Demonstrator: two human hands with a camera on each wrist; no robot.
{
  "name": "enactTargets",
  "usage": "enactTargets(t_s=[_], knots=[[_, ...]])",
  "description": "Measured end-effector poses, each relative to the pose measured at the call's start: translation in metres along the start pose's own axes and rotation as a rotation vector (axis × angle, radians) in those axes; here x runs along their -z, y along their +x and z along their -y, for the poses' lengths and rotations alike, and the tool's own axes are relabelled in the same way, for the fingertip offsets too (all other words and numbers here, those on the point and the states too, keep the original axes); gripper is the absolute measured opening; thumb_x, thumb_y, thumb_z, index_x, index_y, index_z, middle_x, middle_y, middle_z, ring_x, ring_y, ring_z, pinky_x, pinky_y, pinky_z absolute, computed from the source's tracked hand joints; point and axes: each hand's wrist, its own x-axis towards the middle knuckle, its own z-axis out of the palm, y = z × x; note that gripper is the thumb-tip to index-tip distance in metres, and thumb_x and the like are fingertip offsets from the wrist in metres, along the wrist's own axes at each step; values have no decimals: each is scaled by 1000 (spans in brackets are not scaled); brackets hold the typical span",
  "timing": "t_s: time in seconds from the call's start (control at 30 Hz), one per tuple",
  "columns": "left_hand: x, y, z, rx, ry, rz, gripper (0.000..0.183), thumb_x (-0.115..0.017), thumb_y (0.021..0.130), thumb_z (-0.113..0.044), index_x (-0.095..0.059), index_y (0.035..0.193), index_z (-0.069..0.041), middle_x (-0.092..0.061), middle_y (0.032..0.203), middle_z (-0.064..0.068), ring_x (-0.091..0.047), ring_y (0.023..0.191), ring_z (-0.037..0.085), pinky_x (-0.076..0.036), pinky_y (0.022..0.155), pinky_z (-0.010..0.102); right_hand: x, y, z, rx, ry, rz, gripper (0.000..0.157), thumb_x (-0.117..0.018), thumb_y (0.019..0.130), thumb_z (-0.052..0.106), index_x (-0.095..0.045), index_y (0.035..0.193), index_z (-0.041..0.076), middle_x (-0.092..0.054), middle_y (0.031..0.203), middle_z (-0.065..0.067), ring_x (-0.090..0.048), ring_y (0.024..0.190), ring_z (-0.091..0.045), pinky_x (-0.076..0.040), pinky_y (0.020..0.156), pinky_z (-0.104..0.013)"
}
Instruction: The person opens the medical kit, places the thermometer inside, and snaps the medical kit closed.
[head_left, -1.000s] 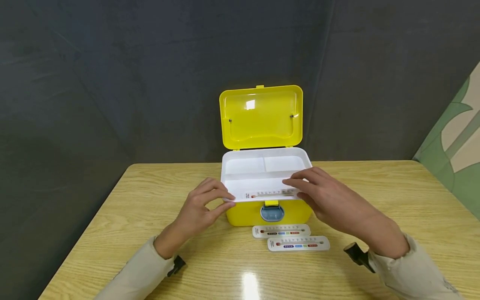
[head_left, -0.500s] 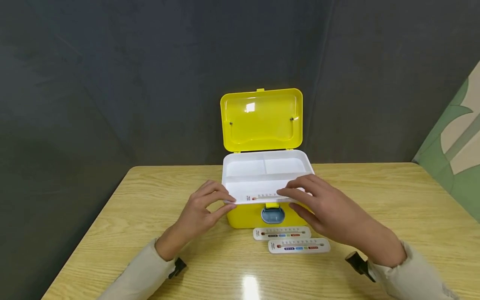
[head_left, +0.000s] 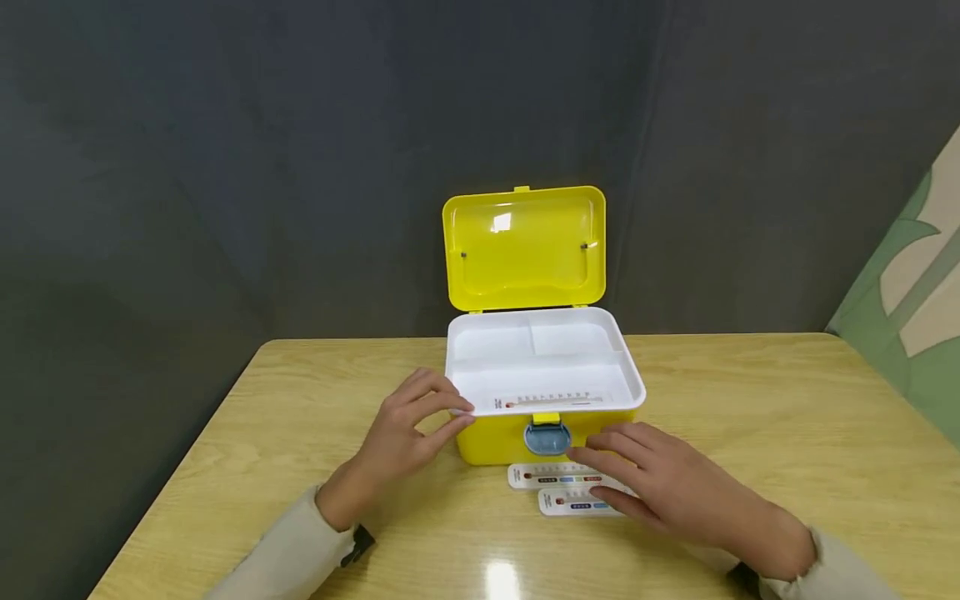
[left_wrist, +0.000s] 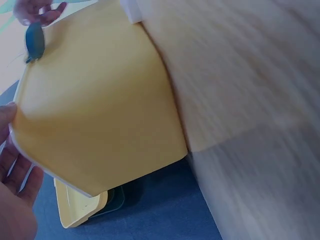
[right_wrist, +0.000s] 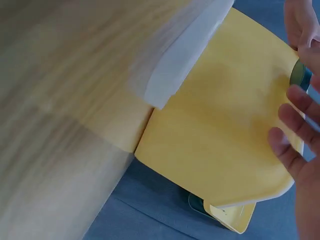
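A yellow storage box stands on the table, its lid raised. Inside its top sits a white tray with compartments; one thermometer lies along the tray's front compartment. My left hand pinches the box's front left rim between thumb and fingers. In front of the box, two more white thermometers lie flat: a rear thermometer and a front thermometer. Over their right ends hovers my right hand, fingers spread and holding nothing; it hides those ends. The right wrist view shows its parted fingers.
A blue-grey latch hangs on the box's front, beside my right fingertips. The wooden table ends at a dark curtain behind the box. A green leaf-patterned wall panel is at the right.
My right hand has left the thermometer in the tray and come down and toward me, over the thermometers on the table. My left hand keeps its place at the box's corner.
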Motion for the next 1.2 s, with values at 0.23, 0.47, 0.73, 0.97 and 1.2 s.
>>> enactTargets(t_s=[0.23,0.47,0.73,0.97,1.2], knots=[[-2,-3,0,-20,30,-32,6,-76,89,-15,-73,92,-10,-62,92,1,-56,87,14,-49,83,18,-7,-2,11,104,-106,50,33,-40,108,37,-64,125,21,-65,112,8,-57,100,-10,-49,85,-29],[-1,-2,-1,-9,40,-29,9,-80,85,-13,-75,92,-10,-63,93,1,-58,88,14,-50,84,17,-13,-2,26,94,-90,150,26,-44,107,35,-60,125,23,-63,117,9,-55,106,-8,-48,90,-29],[3,-1,-3,24,43,2,14,-83,80,-8,-76,91,-11,-64,92,0,-60,88,13,-51,84,15,-16,-9,12,-131,35,254,34,-70,92,41,-64,123,29,-59,114,18,-52,100,-2,-53,87,-29],[-1,-2,0,0,34,-4,11,-81,83,-12,-75,92,-12,-64,92,0,-60,88,13,-52,84,17,-6,-15,2,-261,43,315,28,-72,90,44,-67,114,30,-60,113,21,-53,92,2,-55,80,-29],[-2,-5,4,-73,86,-21,9,-78,87,-17,-74,93,-11,-62,92,1,-59,86,14,-54,78,21,-5,-19,-3,-228,72,352,33,-71,89,51,-68,111,28,-62,112,17,-55,91,-1,-55,79,-29]])
